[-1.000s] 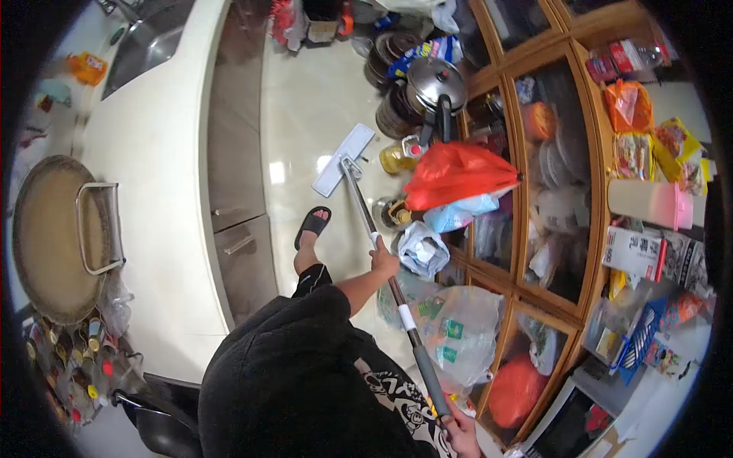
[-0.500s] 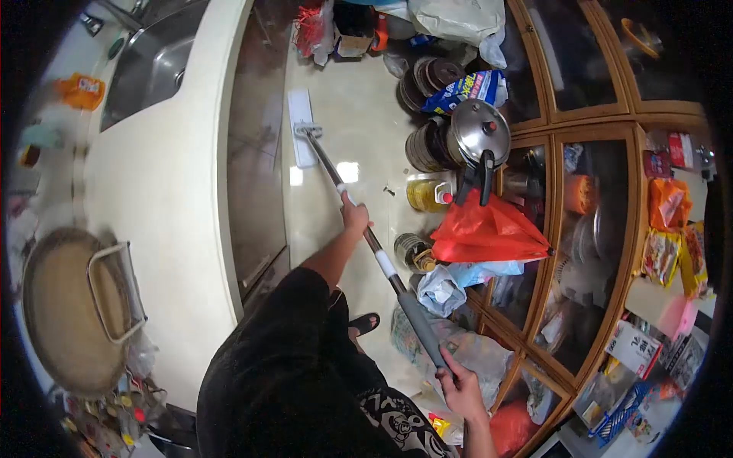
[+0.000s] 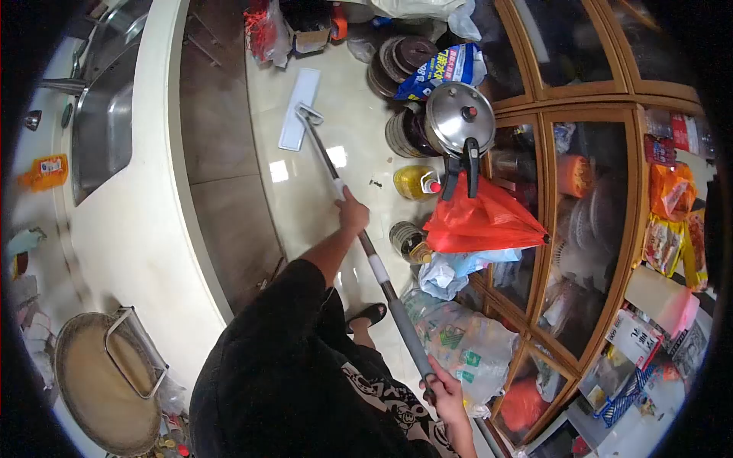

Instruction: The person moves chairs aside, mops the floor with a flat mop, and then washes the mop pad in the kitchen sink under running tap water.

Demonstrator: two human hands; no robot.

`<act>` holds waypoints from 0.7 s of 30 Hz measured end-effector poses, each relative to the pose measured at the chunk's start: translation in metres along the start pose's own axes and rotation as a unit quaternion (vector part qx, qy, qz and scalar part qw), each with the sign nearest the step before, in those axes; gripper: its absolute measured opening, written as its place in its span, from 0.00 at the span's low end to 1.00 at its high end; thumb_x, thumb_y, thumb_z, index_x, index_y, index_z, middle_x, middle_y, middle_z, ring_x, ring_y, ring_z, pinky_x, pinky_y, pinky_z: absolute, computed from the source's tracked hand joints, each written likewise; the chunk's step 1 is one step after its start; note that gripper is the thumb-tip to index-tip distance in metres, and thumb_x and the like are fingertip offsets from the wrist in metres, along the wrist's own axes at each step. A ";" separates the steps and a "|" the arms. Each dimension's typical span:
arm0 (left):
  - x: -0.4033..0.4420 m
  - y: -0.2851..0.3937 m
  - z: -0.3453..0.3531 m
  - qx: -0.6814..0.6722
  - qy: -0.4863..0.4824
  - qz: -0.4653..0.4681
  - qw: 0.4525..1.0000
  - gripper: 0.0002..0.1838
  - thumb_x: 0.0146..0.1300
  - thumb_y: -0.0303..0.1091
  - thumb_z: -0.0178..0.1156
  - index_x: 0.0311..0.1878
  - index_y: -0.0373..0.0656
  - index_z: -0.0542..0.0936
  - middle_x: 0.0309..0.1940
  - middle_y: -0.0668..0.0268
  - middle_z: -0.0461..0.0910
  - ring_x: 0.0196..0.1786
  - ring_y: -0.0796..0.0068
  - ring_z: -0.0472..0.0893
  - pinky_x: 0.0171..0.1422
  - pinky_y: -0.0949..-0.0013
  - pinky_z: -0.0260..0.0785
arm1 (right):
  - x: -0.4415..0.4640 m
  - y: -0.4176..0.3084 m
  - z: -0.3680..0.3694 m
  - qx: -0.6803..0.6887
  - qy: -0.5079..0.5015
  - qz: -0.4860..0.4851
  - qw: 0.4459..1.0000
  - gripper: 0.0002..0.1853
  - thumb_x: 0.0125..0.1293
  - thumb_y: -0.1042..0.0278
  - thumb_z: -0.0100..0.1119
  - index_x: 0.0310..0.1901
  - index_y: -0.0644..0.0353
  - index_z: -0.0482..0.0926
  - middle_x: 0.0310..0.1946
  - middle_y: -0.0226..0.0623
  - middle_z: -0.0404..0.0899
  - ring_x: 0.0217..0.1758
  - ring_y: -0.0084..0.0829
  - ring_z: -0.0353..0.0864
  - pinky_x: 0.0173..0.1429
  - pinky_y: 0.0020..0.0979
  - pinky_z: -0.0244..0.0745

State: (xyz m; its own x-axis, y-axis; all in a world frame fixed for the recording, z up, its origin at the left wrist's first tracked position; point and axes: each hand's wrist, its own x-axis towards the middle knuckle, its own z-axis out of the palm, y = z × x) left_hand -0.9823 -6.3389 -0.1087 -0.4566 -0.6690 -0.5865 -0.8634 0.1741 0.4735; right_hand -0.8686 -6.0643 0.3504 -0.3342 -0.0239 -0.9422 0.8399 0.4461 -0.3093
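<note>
A flat mop's long pole [image 3: 378, 267] runs from the lower right up to its white rectangular head [image 3: 299, 109], which lies on the glossy tiled floor [image 3: 328, 91]. My left hand [image 3: 353, 211] is wrapped round the pole's upper part, nearer the mop head. Around the grey grip at the lower end, my right hand [image 3: 446, 389] is closed. Small dark bits [image 3: 376, 183] lie on the floor to the right of the mop head.
Along the right stand a pressure cooker [image 3: 460, 118], an oil bottle [image 3: 416, 182], a red bag [image 3: 482, 217], plastic bags [image 3: 458, 328] and a wooden glass-door cabinet [image 3: 542, 229]. A white counter [image 3: 122, 221] with a sink [image 3: 107, 114] borders the left. My sandalled foot [image 3: 366, 315] is below.
Over the last second the mop head has moved up the floor, away from me, towards the left-hand cabinets. In the last half second it has tilted slightly. Both hands still hold the pole.
</note>
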 end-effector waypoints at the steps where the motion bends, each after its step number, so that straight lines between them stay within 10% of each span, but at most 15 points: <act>1: -0.021 0.016 0.004 0.010 -0.024 0.003 1.000 0.40 0.61 0.30 0.54 0.74 0.45 0.48 0.55 0.33 0.62 0.45 0.36 0.79 0.53 0.46 0.74 | -0.014 0.003 -0.006 0.000 0.004 -0.001 1.000 0.27 0.70 0.77 0.45 0.71 0.54 0.67 0.29 0.26 0.76 0.19 0.12 0.62 0.22 0.18 0.59; 4: -0.091 0.049 -0.006 -0.002 -0.095 0.006 0.995 0.38 0.61 0.31 0.54 0.74 0.44 0.50 0.54 0.35 0.62 0.45 0.36 0.79 0.51 0.47 0.75 | -0.050 0.038 -0.028 0.032 0.042 0.065 0.997 0.26 0.71 0.71 0.49 0.70 0.52 0.68 0.32 0.34 0.82 0.20 0.15 0.70 0.25 0.19 0.66; 9: -0.196 0.028 0.012 0.055 -0.173 -0.005 0.983 0.42 0.58 0.28 0.57 0.74 0.43 0.49 0.53 0.38 0.63 0.46 0.37 0.80 0.50 0.48 0.76 | -0.118 0.126 -0.082 0.060 0.012 0.035 0.998 0.24 0.69 0.72 0.47 0.67 0.68 0.70 0.58 0.38 0.77 0.60 0.24 0.71 0.67 0.23 0.60; 17: -0.266 0.028 0.038 0.081 -0.235 -0.059 0.967 0.43 0.58 0.35 0.58 0.74 0.41 0.48 0.58 0.32 0.63 0.56 0.38 0.74 0.57 0.51 0.73 | -0.222 0.034 -0.079 0.115 0.183 0.167 0.962 0.25 0.68 0.59 0.61 0.66 0.51 0.74 0.34 0.27 0.78 0.19 0.17 0.70 0.18 0.19 0.62; 19: -0.256 0.057 0.015 0.036 -0.208 -0.076 0.974 0.40 0.57 0.33 0.60 0.72 0.41 0.55 0.56 0.37 0.68 0.57 0.39 0.73 0.62 0.55 0.70 | -0.207 0.038 -0.122 0.178 0.041 0.034 0.983 0.34 0.67 0.50 0.57 0.71 0.56 0.64 0.37 0.46 0.81 0.16 0.27 0.72 0.15 0.24 0.65; 21: -0.231 0.091 -0.033 0.143 -0.241 0.113 0.953 0.28 0.55 0.34 0.61 0.60 0.38 0.70 0.50 0.41 0.77 0.52 0.44 0.79 0.56 0.56 0.74 | -0.210 0.002 -0.123 0.164 -0.056 -0.175 0.969 0.40 0.69 0.36 0.47 0.69 0.65 0.63 0.33 0.59 0.82 0.13 0.30 0.74 0.14 0.25 0.68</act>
State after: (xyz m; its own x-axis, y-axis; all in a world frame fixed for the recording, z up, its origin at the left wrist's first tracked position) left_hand -0.9482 -6.1923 0.0913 -0.6233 -0.1932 -0.7578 -0.7236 0.5099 0.4652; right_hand -0.8496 -5.9480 0.5636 -0.5897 -0.2279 -0.7748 0.7807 0.0847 -0.6191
